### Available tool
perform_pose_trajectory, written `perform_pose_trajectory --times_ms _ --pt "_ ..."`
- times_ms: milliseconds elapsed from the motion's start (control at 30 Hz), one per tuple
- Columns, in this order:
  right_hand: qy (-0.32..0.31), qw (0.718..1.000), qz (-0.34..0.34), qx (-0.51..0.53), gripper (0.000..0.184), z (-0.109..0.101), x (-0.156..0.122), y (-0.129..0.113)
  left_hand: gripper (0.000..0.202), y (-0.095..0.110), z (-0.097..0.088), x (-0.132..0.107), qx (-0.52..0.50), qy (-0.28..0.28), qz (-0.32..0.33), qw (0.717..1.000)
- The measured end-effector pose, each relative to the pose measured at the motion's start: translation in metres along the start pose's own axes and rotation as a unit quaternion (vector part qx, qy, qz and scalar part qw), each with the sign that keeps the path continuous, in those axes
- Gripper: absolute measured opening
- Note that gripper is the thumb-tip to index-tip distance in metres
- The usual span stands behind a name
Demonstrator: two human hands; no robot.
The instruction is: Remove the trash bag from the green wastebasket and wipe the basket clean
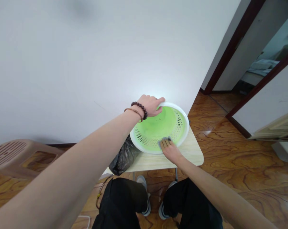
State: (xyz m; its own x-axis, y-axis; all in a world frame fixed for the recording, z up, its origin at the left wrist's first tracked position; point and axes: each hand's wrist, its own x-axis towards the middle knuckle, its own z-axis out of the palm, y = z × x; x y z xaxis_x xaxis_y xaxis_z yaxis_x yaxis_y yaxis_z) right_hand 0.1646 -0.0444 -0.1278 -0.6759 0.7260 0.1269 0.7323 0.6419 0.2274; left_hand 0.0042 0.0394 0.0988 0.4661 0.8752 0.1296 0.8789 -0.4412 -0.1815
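A round plastic basket, green inside with a white rim and rows of holes, rests on a small pale wooden-top table. My left hand grips the basket's far rim, with the thumb over its inner side. Inside the near wall, my right hand presses a grey cloth against the holes, its fingers bent over it. Much of the cloth is hidden under those fingers. Small dark specks show on the basket's bottom.
Left of the basket, a black plastic bag lies on the table. A beige plastic stool stands at the left. A white wall rises directly behind the table. To the right are wooden flooring and a doorway with a dark frame.
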Motion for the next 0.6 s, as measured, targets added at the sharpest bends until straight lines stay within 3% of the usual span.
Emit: perform_pose_trajectory --times_ms 100,233,400,600 --pt "-0.005 1.0 0.021 -0.01 0.041 -0.003 -0.003 -0.003 0.048 -0.002 0.009 -0.001 -0.042 -0.009 -0.061 0.997" --pt "-0.013 0.999 0.033 -0.001 0.042 -0.014 0.0 -0.006 0.042 -0.002 0.016 0.016 -0.09 -0.048 -0.134 0.986" --pt "-0.007 0.999 0.036 0.033 0.046 -0.013 -0.002 -0.005 0.051 0.01 0.011 0.033 -0.063 0.013 -0.062 0.996" --pt "-0.009 0.988 0.0 0.155 0.059 -0.007 -0.004 0.003 0.041 0.016 0.013 0.047 -0.04 -0.006 -0.013 0.999"
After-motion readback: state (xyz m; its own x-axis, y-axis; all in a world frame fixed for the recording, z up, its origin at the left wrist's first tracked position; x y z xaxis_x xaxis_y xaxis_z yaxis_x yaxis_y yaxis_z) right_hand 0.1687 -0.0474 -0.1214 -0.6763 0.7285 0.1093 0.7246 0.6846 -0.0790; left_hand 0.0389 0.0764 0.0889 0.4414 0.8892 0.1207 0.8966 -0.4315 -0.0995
